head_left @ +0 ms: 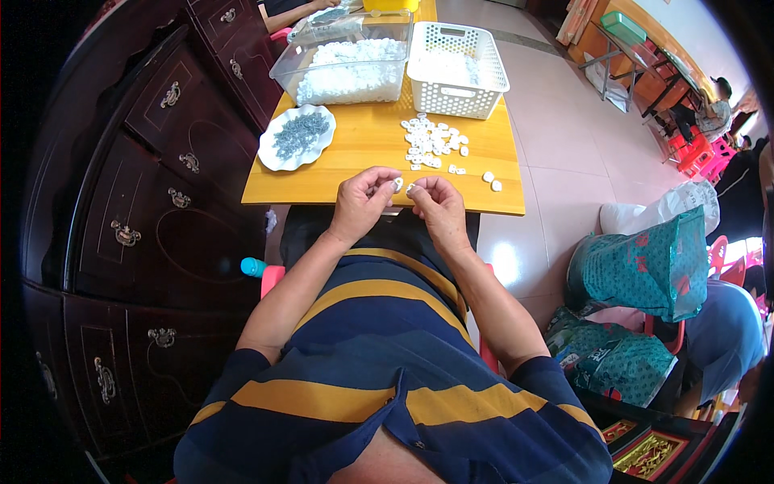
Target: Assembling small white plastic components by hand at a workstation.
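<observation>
Over the near edge of the wooden table (355, 190) my two hands face each other, a small gap between them. My left hand (361, 202) pinches a small white plastic piece (397, 185) between thumb and fingertips. Another small white piece shows at the fingertips of my right hand (442, 211), mostly hidden by them. Beyond my right hand lies a loose pile of small white plastic pieces (431, 143), some with holes. To the far left, a scalloped white plate (269, 153) holds many small clear grey-blue pieces (300, 135).
A clear plastic bin (343, 90) full of white pieces stands at the back beside a white perforated basket (455, 103). Dark wooden drawers (161, 169) line the left. Green bags (637, 262) stand on the right floor. Other people sit farther off.
</observation>
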Motion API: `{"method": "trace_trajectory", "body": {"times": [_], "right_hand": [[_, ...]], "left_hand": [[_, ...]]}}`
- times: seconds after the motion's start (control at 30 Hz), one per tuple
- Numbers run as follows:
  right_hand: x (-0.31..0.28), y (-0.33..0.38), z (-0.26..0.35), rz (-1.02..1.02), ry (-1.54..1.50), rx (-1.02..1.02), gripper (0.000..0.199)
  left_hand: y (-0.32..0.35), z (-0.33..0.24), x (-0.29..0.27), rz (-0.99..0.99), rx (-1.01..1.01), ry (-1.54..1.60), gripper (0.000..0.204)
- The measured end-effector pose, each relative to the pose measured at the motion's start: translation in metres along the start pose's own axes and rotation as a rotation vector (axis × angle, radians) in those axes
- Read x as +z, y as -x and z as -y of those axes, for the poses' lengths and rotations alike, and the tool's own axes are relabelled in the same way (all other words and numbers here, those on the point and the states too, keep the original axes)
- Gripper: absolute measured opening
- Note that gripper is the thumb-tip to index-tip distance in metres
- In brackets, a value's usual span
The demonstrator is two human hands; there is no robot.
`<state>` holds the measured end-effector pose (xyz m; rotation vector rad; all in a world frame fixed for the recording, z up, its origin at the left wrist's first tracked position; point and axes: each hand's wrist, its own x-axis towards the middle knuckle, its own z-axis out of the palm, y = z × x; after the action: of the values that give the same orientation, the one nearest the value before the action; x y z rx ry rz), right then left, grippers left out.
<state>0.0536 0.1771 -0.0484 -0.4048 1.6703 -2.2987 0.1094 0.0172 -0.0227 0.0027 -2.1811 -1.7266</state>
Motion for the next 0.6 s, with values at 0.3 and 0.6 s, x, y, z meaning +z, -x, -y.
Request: {"method": "trace_trajectory", "body": {"times": [0.3, 0.6], "right_hand": [[0.0008, 0.0010, 0.0012, 0.006, -0.035, 0.022, 0.011], [0.0030, 0.0033, -0.0017, 0.033, -0.067, 0.060, 0.011]], "left_hand": [[0.0009, -0.0005, 0.0012, 0.000, -0.029, 0.022, 0.018], [-0.0010, -0.0008, 0.0069, 0.002, -0.056, 0.158, 0.021]]}}
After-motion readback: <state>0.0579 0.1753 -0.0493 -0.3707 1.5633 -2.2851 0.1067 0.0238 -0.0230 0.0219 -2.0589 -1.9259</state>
